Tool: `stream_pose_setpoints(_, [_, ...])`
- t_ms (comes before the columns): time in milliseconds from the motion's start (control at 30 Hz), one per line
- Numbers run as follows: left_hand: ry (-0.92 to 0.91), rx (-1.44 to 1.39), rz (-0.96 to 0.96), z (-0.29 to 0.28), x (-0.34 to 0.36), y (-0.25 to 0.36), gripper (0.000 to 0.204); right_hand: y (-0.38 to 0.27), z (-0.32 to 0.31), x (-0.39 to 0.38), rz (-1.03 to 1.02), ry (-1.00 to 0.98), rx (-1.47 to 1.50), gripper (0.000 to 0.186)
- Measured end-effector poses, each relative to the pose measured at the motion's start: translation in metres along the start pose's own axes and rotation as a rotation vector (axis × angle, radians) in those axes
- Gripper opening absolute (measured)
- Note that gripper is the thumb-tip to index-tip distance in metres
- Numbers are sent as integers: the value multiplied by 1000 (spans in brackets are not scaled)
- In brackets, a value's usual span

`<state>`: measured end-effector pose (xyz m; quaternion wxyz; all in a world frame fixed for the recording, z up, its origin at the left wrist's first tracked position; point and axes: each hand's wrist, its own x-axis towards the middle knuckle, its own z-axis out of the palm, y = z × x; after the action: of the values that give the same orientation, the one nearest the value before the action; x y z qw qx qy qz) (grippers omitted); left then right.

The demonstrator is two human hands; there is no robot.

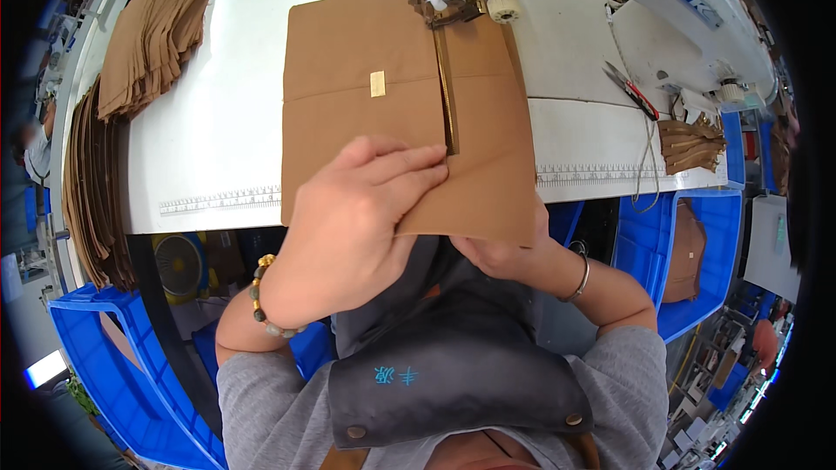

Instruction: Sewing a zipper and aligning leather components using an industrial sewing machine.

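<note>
A large brown fabric panel (361,139) lies on the white table, its far part under the sewing machine head (453,0). A zipper with gold teeth (448,109) runs along a slit in it, and a small yellowish tag (377,84) sits on its left half. My left hand (357,218) is closed on the panel's near part, fingertips pressed together beside the near end of the zipper. At the near right corner, my right hand (505,254) grips the edge from below; most of its fingers are hidden under the panel.
Stacks of brown pieces (161,39) lie at the far left, with more hanging over the edge (96,191). Red-handled snips (633,91) and small brown strips (692,146) are on the right. Blue bins (131,383) stand on both sides. A printed ruler (610,174) follows the table's front edge.
</note>
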<state>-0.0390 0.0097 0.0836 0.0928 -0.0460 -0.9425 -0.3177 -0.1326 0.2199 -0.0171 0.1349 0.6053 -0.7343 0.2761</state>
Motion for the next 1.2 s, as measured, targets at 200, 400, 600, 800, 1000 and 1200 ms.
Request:
stream_pose_setpoints(200, [-33,105,5,29,-4,0,44,-7,2,-10,44,-5,28,38])
stream_pose_setpoints(400, [-37,123,1,29,-4,2,47,-8,2,-10,55,-16,31,37])
stream_pose_setpoints(600, [-39,129,-11,30,-5,2,49,-7,3,-11,48,4,54,37])
stream_pose_setpoints(800, [-41,143,0,30,-6,1,50,-7,1,-10,23,10,40,38])
stream_pose_setpoints(1000, [-37,270,70,37,-8,2,51,-8,-10,-11,21,-24,10,39])
stream_pose_setpoints(1200, [-143,363,52,32,-19,11,72,7,-52,-28,27,-105,24,26])
